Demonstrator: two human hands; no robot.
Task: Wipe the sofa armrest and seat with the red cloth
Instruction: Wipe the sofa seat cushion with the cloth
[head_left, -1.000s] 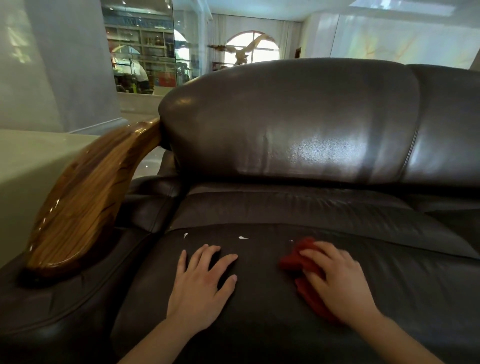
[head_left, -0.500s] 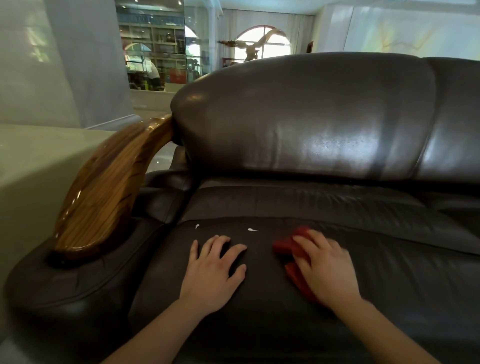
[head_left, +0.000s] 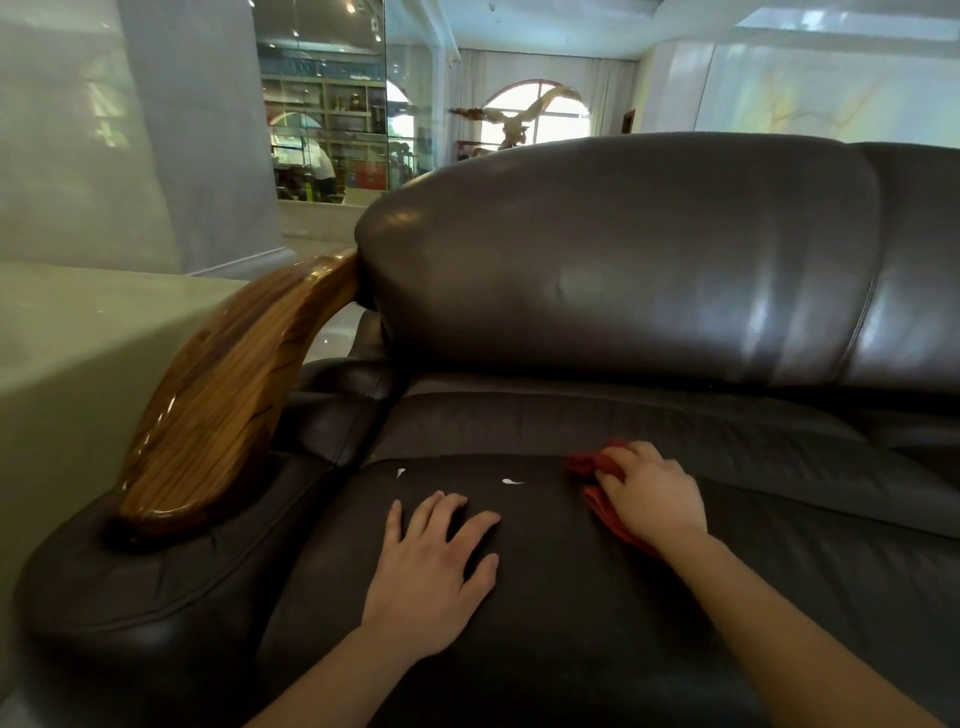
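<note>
A person's right hand (head_left: 652, 493) presses a crumpled red cloth (head_left: 605, 493) flat against the dark leather sofa seat (head_left: 571, 623), fingers curled over it. The left hand (head_left: 434, 569) rests palm-down beside it, fingers spread, holding nothing. 2 small white flecks (head_left: 511, 481) lie just beyond; the wood-topped armrest (head_left: 223, 405) stands at left.

I see a dark brown sofa (head_left: 623, 291) with a glossy sheen and pale highlights on its back. Its seat (head_left: 571, 623) is the same dark brown, marked by two small white flecks (head_left: 511, 481). The armrest (head_left: 228, 395) is golden-brown wood, streaked with darker grain. The cloth (head_left: 605, 506) is plain red. The table (head_left: 78, 332) beside the sofa looks pale greenish cream.
</note>
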